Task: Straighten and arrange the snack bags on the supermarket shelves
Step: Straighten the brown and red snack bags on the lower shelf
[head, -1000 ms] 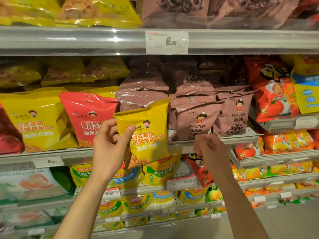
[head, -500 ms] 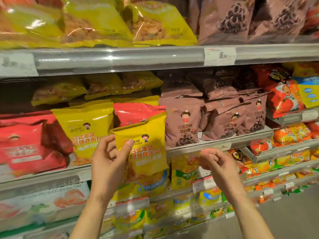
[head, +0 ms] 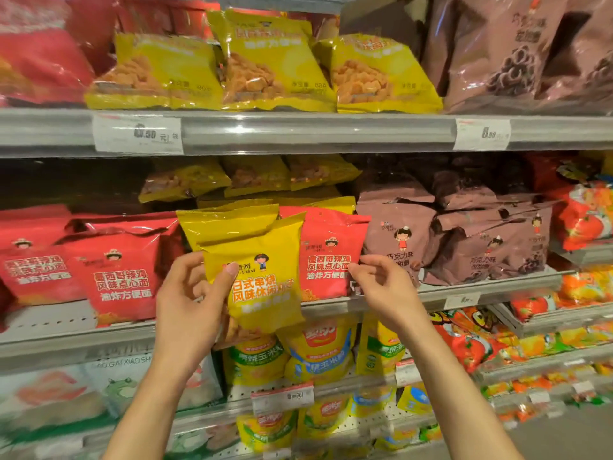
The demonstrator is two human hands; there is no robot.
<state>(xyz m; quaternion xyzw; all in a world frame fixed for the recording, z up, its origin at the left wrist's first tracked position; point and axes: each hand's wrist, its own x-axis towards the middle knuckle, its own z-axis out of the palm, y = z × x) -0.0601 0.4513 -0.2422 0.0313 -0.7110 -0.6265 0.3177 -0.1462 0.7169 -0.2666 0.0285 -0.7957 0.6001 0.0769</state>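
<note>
My left hand (head: 195, 300) grips a yellow snack bag (head: 262, 277) by its left edge and holds it upright in front of the middle shelf (head: 431, 295). Behind it stands another yellow bag (head: 215, 224), with a red bag (head: 328, 260) to its right. My right hand (head: 388, 290) hovers with loosely curled fingers at the red bag's lower right edge and holds nothing. I cannot tell whether it touches the bag. Brown chocolate-ring bags (head: 398, 237) lean in a pile further right, and more red bags (head: 122, 277) stand on the left.
The upper shelf (head: 298, 131) carries yellow bags (head: 275, 68), red ones left and brown ones right, with price tags (head: 137, 134) on its rail. Lower shelves hold yellow-green corn snack bags (head: 315, 353). Orange and red tomato bags (head: 583, 214) fill the right-hand racks.
My left hand has carried the yellow bag leftward along the shelf, from in front of the brown bags to in front of the yellow and red ones. My right hand followed it.
</note>
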